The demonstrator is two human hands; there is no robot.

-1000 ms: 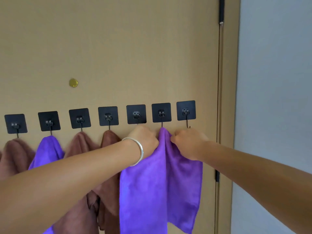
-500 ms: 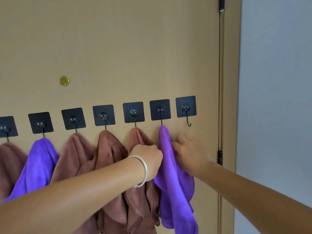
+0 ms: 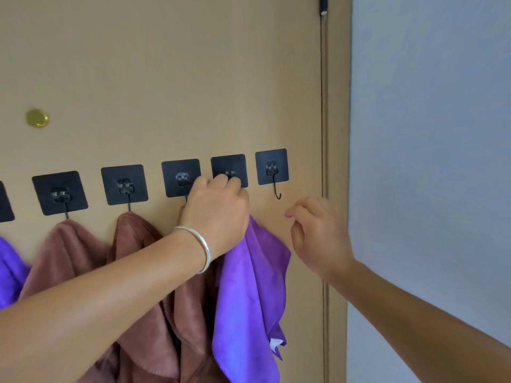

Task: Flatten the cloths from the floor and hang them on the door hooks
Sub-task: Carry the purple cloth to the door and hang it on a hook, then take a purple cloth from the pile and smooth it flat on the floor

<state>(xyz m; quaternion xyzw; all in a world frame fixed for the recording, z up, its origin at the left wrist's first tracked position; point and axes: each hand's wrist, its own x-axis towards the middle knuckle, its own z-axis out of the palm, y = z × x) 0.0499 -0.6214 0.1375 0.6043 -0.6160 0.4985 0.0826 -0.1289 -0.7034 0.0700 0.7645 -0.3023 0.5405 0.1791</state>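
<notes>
A purple cloth (image 3: 249,286) hangs down the tan door (image 3: 166,78) below the second hook from the right (image 3: 229,170). My left hand (image 3: 218,214), with a silver bangle on the wrist, is closed around the cloth's top and covers that hook's tip. My right hand (image 3: 315,233) hovers beside the cloth with fingers loosely apart, touching nothing. The rightmost hook (image 3: 272,172) is bare. Brown cloths (image 3: 138,244) hang from hooks further left, and another purple cloth (image 3: 8,269) shows at the left edge.
Black square adhesive pads carry the row of hooks across the door. A brass peephole (image 3: 37,118) sits at upper left. The door's edge and frame (image 3: 334,161) run down the right, with a pale blue wall (image 3: 428,161) beyond.
My left hand rose from the cloth's side up to the hook, gripping the cloth's top. My right hand let go and drew away to the right. The view shifted rightward and closer.
</notes>
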